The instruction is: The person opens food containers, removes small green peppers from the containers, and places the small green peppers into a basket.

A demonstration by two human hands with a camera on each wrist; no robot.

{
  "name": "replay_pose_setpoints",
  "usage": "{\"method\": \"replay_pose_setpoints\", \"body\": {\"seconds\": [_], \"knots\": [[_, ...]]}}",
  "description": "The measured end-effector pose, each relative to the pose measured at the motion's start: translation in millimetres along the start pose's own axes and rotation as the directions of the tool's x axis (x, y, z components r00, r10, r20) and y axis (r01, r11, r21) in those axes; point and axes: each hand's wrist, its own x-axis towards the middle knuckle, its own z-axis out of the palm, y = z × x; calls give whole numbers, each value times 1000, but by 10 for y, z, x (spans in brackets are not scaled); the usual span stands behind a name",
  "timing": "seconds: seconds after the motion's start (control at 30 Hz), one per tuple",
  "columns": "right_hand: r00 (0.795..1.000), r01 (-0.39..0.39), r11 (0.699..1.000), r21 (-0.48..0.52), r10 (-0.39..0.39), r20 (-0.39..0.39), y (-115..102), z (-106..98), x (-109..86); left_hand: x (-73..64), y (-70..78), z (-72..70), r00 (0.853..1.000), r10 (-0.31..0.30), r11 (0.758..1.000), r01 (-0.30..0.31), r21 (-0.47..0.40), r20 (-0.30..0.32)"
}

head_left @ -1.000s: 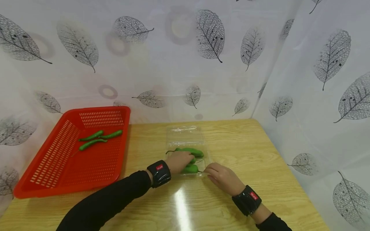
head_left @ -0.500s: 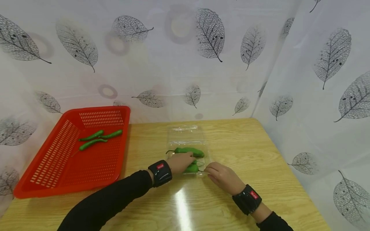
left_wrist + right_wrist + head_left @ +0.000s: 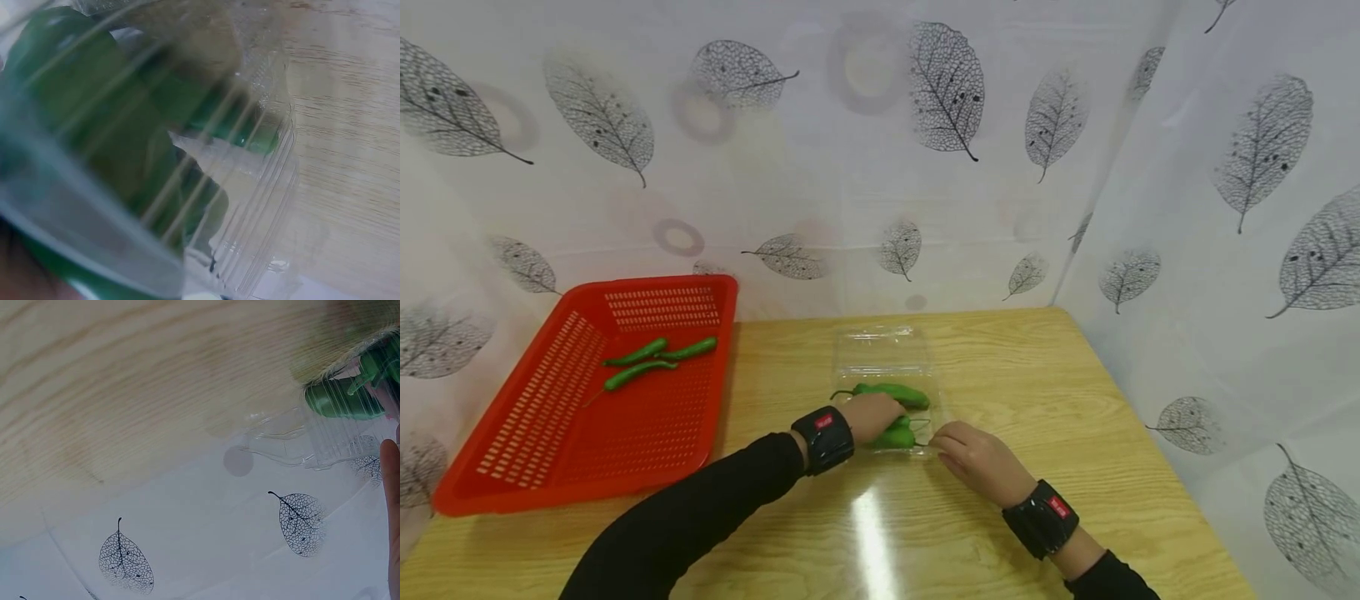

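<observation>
A clear plastic clamshell box [image 3: 880, 352] lies on the table with its lid spread back. Inside it is a long green chili pepper [image 3: 898, 395] across the far part, with more green chili peppers [image 3: 895, 438] nearer the front. My left hand [image 3: 872, 415] reaches into the box, fingers bent down around a pepper between these; its fingertips are hidden. At the box's front right corner my right hand [image 3: 981, 461] pinches the edge, beside a pepper's stem. The left wrist view shows blurred peppers [image 3: 94, 112] through the ribbed plastic; a right finger [image 3: 390, 481] shows in the right wrist view.
A red plastic basket [image 3: 721, 392] stands to the left, with 3 green chili peppers [image 3: 640, 373] in it. A white leaf-print curtain [image 3: 850, 192] hangs behind the wooden table [image 3: 1037, 375] and along its right side.
My left hand and wrist have shifted slightly right and away from me over the peppers. The right hand stays at the box corner, and the basket's peppers lie as before.
</observation>
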Motion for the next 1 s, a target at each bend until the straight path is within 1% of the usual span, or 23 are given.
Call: {"method": "replay_pose_setpoints", "body": {"seconds": [0.07,0.13,0.27,0.4,0.47,0.57,0.73,0.83,0.9,1.0], "knots": [[1000,1,1000,-2,-1,-1,3,0,1,-8,8,-10,1000,-9,1000,9,3,5],[1000,2,1000,-2,-2,-4,3,1,1,-24,28,-31,1000,-13,1000,12,28,14],[1000,-1,1000,0,1,-4,-8,5,1,-59,80,-66,999,-27,993,22,114,41],[1000,-8,1000,0,8,-5,-24,-3,8,-80,123,-79,995,-74,986,63,154,72],[1000,-7,1000,-2,7,-6,-30,-10,14,-85,136,-81,993,-94,985,82,152,75],[1000,-5,1000,-3,4,-7,-32,-19,23,-89,139,-79,993,-97,987,88,137,65],[1000,-8,1000,2,8,-9,-26,-27,25,-78,102,-73,992,-115,993,114,27,49],[1000,-12,1000,4,12,-7,-20,-19,16,-60,61,-46,991,-125,992,125,-5,48],[1000,-12,1000,2,12,-6,-17,-11,12,-52,37,-22,994,-107,994,106,16,36],[1000,-13,1000,1,13,-6,-11,-1,6,-57,21,-2,998,-65,994,64,90,0]]}}
